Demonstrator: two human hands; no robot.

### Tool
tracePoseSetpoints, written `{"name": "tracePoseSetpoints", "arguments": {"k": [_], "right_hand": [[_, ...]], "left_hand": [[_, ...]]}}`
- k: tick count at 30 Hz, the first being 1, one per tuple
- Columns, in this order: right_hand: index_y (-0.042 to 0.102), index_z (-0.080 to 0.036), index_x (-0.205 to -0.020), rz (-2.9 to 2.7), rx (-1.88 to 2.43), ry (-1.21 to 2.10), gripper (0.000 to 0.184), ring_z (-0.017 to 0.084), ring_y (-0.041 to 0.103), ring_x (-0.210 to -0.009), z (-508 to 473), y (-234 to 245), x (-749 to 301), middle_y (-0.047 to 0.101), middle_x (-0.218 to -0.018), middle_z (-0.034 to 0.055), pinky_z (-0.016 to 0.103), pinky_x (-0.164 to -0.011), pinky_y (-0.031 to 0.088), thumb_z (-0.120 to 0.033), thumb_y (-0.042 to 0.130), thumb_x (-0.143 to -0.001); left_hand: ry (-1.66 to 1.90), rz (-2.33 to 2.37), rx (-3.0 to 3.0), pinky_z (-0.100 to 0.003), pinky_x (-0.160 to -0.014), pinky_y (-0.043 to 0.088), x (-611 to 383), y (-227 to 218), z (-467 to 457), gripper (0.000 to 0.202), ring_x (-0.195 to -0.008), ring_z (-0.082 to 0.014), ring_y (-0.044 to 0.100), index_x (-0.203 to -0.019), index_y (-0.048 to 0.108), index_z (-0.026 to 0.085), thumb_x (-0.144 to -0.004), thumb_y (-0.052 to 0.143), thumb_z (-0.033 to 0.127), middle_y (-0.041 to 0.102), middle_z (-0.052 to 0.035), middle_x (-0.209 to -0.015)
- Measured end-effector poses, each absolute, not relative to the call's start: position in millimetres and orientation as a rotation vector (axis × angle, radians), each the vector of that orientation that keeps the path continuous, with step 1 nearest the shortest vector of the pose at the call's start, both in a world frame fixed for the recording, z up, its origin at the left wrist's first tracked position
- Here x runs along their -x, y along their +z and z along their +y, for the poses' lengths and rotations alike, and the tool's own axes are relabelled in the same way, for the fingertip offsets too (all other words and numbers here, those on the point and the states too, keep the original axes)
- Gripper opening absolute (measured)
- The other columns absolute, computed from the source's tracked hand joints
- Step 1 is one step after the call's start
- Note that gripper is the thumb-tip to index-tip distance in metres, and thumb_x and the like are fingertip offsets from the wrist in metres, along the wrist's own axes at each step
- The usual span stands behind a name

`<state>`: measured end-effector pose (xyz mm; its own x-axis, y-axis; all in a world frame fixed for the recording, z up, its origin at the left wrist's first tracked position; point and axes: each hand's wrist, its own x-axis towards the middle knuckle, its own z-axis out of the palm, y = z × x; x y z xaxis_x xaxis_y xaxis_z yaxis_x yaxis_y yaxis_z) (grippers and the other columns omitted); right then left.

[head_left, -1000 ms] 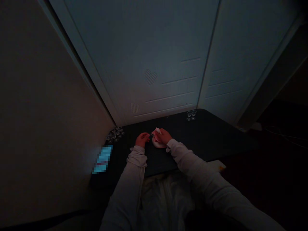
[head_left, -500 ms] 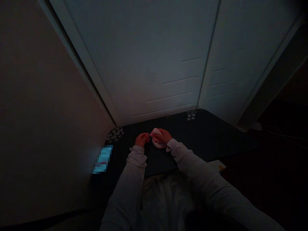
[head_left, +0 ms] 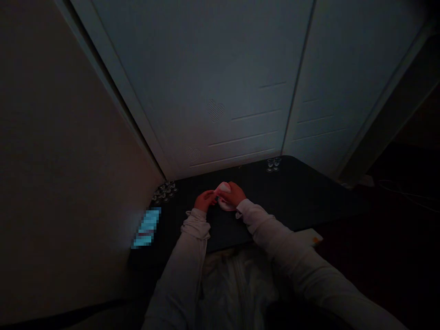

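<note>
Mid table (head_left: 292,197), right hand (head_left: 234,194) clenched around white cloth (head_left: 223,187); left hand (head_left: 205,200) touching cloth, grip unclear, too dark. Small glasses (head_left: 164,191) at table's far-left corner.

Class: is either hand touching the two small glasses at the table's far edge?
No, left hand and right hand meet at a white cloth, apart from the glasses.

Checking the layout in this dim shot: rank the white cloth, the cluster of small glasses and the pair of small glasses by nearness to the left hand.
1. white cloth, just right of the left hand.
2. cluster of small glasses, off to the left.
3. pair of small glasses, far back right.
</note>
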<state>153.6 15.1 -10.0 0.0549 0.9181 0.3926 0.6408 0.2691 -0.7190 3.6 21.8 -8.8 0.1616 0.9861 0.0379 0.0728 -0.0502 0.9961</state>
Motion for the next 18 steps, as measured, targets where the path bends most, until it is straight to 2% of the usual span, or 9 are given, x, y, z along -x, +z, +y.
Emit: {"name": "tracePoseSetpoints", "arguments": {"k": [10, 18], "right_hand": [[0.046, -0.015, -0.071, -1.706, 1.445, 0.354, 0.040, 0.009, 0.042, -0.060, 14.5, -9.4, -153.2, 0.047, -0.068, 0.0011, 0.019, -0.053, 0.030, -0.053, 0.044, -0.060], [0.050, -0.015, -0.071, -1.706, 1.365, 0.477, 0.033, 0.009, 0.044, -0.062, 17.0, -11.8, -155.2, 0.051, -0.068, 0.0016, 0.019, -0.055, 0.030, -0.045, 0.038, -0.068]], "left_hand": [[1.111, 1.119, -1.393, -0.023, -0.046, 0.039, -4.8, -11.0, 22.1, 0.040, -0.045, -0.0077, 0.048, -0.081, 0.049, 0.010, -0.050, 0.061, 0.033, 0.055, -0.0006, -0.058], [1.128, 1.170, -1.371, -0.022, -0.045, 0.039, -6.6, -6.3, 20.2, 0.039, -0.044, -0.0069, 0.048, -0.083, 0.051, 0.010, -0.053, 0.059, 0.034, 0.057, -0.0027, -0.063]]}}
